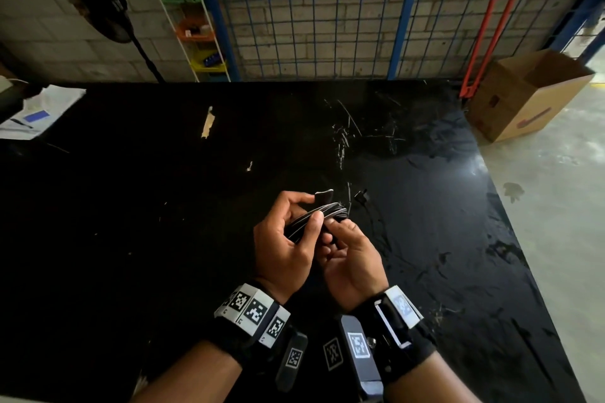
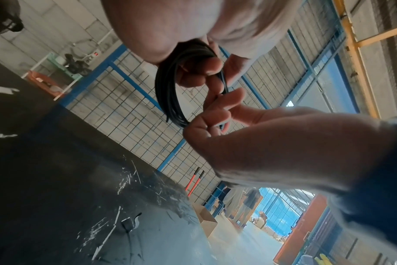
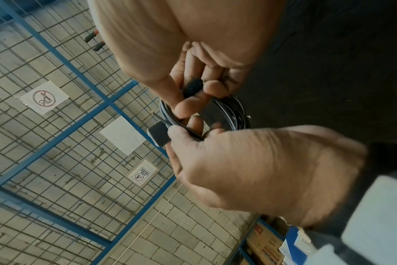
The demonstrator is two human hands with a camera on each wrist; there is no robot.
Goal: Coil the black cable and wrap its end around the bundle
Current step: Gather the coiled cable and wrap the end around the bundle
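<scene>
The black cable [image 1: 329, 210] is wound into a small coil held above the black table [image 1: 163, 206]. My left hand [image 1: 281, 239] grips the coil, thumb laid across the strands. A short black strap [image 1: 324, 196] sticks up beside its fingertips. My right hand [image 1: 350, 255] is close against it from the right, fingers curled in and pinching the coil's near side. In the left wrist view the coil [image 2: 168, 86] hangs between both hands. In the right wrist view the coil [image 3: 233, 111] is pinched by the right hand [image 3: 193, 75], with the strap end [image 3: 159, 133] at the left hand [image 3: 238, 161].
A small black piece [image 1: 360, 196] lies on the table just beyond the hands. Papers [image 1: 36, 111] sit at the far left corner. Behind the table are a blue wire-mesh fence [image 1: 327, 10], red-handled cutters [image 1: 484, 36] and an open cardboard box [image 1: 523, 95] on the floor.
</scene>
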